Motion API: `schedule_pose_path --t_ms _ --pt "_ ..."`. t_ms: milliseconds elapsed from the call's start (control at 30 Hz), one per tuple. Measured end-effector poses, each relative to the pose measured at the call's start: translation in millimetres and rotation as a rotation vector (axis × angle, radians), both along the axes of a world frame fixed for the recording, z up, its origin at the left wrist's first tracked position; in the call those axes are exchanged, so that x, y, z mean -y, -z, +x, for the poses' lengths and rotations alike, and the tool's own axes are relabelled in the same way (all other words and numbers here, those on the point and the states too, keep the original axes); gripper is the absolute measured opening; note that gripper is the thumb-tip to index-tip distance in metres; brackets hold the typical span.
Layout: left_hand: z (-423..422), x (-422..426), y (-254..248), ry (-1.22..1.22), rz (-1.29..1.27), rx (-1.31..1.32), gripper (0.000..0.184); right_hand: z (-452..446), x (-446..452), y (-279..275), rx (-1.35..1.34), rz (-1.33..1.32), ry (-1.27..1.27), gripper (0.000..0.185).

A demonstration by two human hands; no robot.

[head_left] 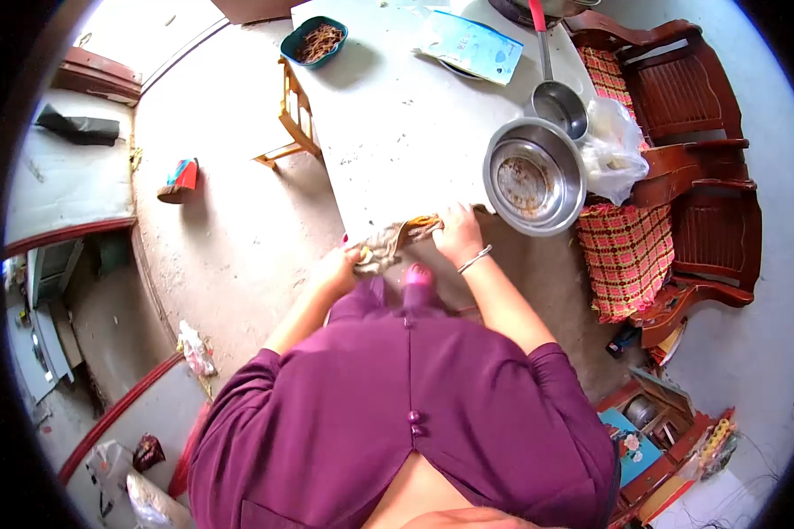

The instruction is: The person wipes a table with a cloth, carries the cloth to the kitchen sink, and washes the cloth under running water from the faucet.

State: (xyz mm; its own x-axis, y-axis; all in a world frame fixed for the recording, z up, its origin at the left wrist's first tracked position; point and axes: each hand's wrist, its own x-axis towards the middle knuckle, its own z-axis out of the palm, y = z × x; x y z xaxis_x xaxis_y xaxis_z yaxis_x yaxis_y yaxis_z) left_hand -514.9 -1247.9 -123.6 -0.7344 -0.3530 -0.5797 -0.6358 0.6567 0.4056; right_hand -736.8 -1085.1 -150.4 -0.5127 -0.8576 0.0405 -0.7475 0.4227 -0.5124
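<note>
A crumpled, stained cloth (pixel 384 249) stretches between my two hands at the near edge of the white table (pixel 388 167). My left hand (pixel 337 267) is closed around its left end. Its right part is gripped by my right hand (pixel 458 234), which wears a bracelet at the wrist. Dark specks and crumbs (pixel 403 141) are scattered over the tabletop. Close to my right hand, a wide metal basin (pixel 572 181) with brown stains inside sits at the table's right edge.
Behind the basin are a long-handled pot (pixel 559 104) and a white plastic bag (pixel 616 145). A blue packet (pixel 478 48) and a dark green bowl (pixel 325 53) of brown pieces stand farther back. Wooden chairs (pixel 692 88) line the right; a wooden stool (pixel 298 115) is at the left.
</note>
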Motion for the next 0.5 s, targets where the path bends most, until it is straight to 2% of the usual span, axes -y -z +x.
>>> schedule_pose_path --t_ms 67,100,133,200,233,400,500 --pt "-9 6 31 0.061 -0.014 -0.103 0.028 0 13 34 -0.062 -0.184 0.148 0.041" --pt "-18 9 34 0.022 0.036 -0.052 0.028 -2 15 48 -0.057 -0.094 0.197 0.053" --pt "-26 13 36 0.033 0.048 -0.050 0.028 -2 16 61 -0.057 -0.082 0.207 0.053" --pt "-36 23 38 0.031 0.067 -0.017 0.025 2 23 69 -0.118 -0.031 0.401 0.065" --pt "-36 30 47 0.057 0.073 -0.024 0.024 2 25 76 -0.151 0.024 0.362 0.072" --pt "-39 62 63 0.119 0.070 -0.009 0.024 4 61 79 -0.135 0.147 0.461 0.074" --pt "-43 85 65 0.009 -0.004 0.011 0.026 -3 91 80 -0.147 0.191 0.589 0.073"
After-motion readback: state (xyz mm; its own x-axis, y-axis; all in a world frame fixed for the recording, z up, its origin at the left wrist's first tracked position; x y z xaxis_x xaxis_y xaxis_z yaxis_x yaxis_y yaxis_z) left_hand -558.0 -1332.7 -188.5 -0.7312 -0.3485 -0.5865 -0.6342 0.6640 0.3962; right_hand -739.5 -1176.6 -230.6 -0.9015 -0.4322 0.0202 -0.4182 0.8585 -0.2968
